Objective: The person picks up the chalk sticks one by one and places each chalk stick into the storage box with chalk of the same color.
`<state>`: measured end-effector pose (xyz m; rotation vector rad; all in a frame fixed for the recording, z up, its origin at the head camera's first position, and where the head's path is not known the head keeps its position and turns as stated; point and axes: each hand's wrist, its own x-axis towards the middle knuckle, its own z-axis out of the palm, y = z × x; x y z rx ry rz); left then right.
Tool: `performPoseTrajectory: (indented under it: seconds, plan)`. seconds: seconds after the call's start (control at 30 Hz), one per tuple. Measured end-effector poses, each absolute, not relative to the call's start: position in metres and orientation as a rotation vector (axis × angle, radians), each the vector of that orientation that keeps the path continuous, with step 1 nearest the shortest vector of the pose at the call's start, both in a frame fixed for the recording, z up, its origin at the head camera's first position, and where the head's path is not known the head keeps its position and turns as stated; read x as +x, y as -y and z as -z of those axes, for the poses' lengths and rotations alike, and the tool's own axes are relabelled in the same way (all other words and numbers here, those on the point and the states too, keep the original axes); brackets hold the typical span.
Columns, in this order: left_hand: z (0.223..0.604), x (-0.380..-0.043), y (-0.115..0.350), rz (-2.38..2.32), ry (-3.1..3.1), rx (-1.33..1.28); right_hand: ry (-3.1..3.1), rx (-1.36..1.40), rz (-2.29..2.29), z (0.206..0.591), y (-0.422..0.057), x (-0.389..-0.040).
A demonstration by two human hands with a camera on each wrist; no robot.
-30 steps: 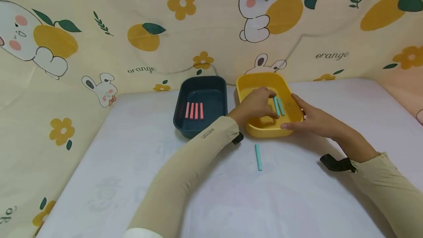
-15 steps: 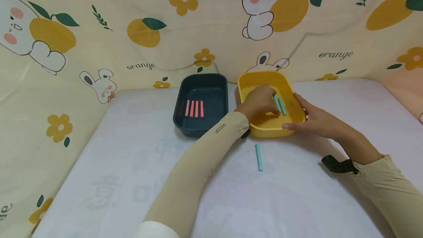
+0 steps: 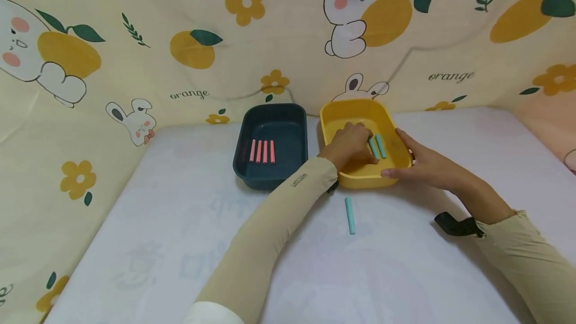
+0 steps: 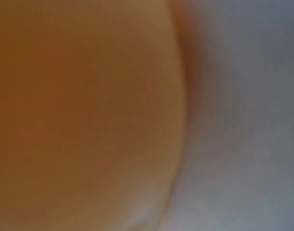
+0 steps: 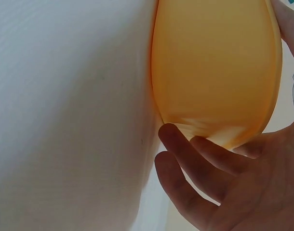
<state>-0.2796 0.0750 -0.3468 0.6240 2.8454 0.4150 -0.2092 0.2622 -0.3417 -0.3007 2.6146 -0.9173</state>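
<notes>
In the head view, my left hand (image 3: 351, 144) reaches into the yellow tray (image 3: 360, 181). Its thumb and a finger pinch a turquoise chalk stick (image 3: 373, 148) at the two ends. Another turquoise stick (image 3: 380, 146) lies just right of it, nearly parallel. My right hand (image 3: 420, 161) grips the tray's right side, thumb on the front rim, other fingers along the outer wall. The right wrist view shows the curled fingers of that right hand (image 5: 224, 178) at the tray wall (image 5: 214, 67). Only the blurred yellow tray wall (image 4: 89, 115) and the table show in the left wrist view.
A dark blue tray (image 3: 270, 182) stands left of the yellow one and holds several pink sticks (image 3: 265, 152) in a row. One loose turquoise stick (image 3: 350, 216) lies on the white table (image 3: 180, 224) in front. A printed cloth (image 3: 270, 39) hangs behind.
My left hand dips a little lower into the yellow tray, and the pinched stick shifts slightly toward me. The right hand keeps its grip on the tray; the head view sways slightly.
</notes>
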Motion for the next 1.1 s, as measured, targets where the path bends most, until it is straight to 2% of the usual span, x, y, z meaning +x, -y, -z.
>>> performPoseTrajectory:
  seconds: [0.27,0.63,0.83,1.1]
  plan:
    - [0.3459,-0.2754,-0.0724,-0.391,-2.841,0.542,-2.61,-0.3,0.906,0.3431,-0.2606,-0.2088]
    - [0.3453,-0.275,-0.0737,-0.338,-2.825,0.556,-2.604,-0.292,0.926,0.343,-0.2609,-0.2055]
    - [0.3461,-0.2768,-0.0719,-0.5,-2.818,0.482,-2.607,-0.287,0.916,0.3413,-0.258,-0.2064]
    - [0.3399,-0.2809,-0.0697,-0.696,-2.924,0.599,-2.603,-0.235,0.86,0.3395,-0.2595,-0.2101]
